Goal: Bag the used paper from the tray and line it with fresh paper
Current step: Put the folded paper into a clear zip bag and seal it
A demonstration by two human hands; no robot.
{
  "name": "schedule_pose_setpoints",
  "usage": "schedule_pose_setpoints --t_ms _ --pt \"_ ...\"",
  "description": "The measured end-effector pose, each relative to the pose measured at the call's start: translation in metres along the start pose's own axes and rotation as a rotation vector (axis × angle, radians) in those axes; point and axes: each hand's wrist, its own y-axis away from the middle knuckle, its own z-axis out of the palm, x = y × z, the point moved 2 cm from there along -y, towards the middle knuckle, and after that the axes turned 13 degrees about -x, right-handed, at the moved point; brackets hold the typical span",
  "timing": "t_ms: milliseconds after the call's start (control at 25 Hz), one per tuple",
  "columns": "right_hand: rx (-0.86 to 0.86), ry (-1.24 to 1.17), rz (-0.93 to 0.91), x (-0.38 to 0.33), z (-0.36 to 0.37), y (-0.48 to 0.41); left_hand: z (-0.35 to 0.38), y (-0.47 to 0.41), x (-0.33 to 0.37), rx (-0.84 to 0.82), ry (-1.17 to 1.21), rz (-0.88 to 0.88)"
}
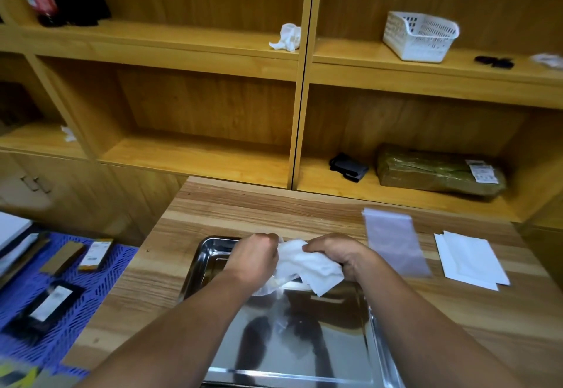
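Left hand: raised over the far half of the tray, grip clenched on the mouth of a thin clear plastic bag and on the left edge of the used paper.
Right hand: level with the left, grip clenched on the right edge of the crumpled white used paper.
Used paper: held in the air between both hands, above the tray, lower corner hanging free; whether any part sits inside the bag, cannot tell.
Clear plastic bag: hanging below the left hand, partly blurred, just above the tray floor.
Shiny rectangular steel tray: flat on the worktop, floor bare, mirroring both forearms.
Light wood-grain worktop: carrying the tray at centre, other supplies to the right.
Spare translucent zip bag: flat on the worktop, just right of the right hand.
Fresh white paper sheets: small overlapping stack on the worktop, right of the spare bag, near it, whether touching unclear.
Wooden shelving: behind the worktop.
White perforated plastic basket: on the upper right shelf.
Crumpled white tissue: upper shelf, beside the central divider.
Brown wrapped parcel: on the lower right shelf.
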Motion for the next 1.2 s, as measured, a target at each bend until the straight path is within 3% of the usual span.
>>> schedule_pose_setpoints --t_ms 200,360,640,800,960,1120,1200 --pt "-0.183 -0.039 -0.028 0.011 0.003 -0.002 0.001 -0.002 -0.004 -0.002 0.069 -0.038" --pt "-0.063 -0.018 -0.098 0.007 0.004 -0.012 0.0 -0.004 0.001 0.006 0.083 -0.027" --pt "0.097 0.599 -0.07 -0.01 0.024 -0.013 -0.003 -0.007 0.005 0.041 0.134 -0.033" --pt "0.019 0.409 -0.065 -0.006 0.02 -0.012 -0.003 -0.005 0.001 0.038 0.158 -0.073" --pt "0.277 0.19 -0.151 -0.004 0.019 -0.01 -0.001 -0.001 0.004 0.053 0.194 -0.074" --pt "0.107 -0.04 -0.189 -0.002 0.034 -0.013 -0.005 -0.001 0.01 0.067 0.227 -0.066" --pt "0.135 0.043 -0.228 -0.001 0.034 -0.014 -0.007 0.0 0.009 0.078 0.224 -0.075"
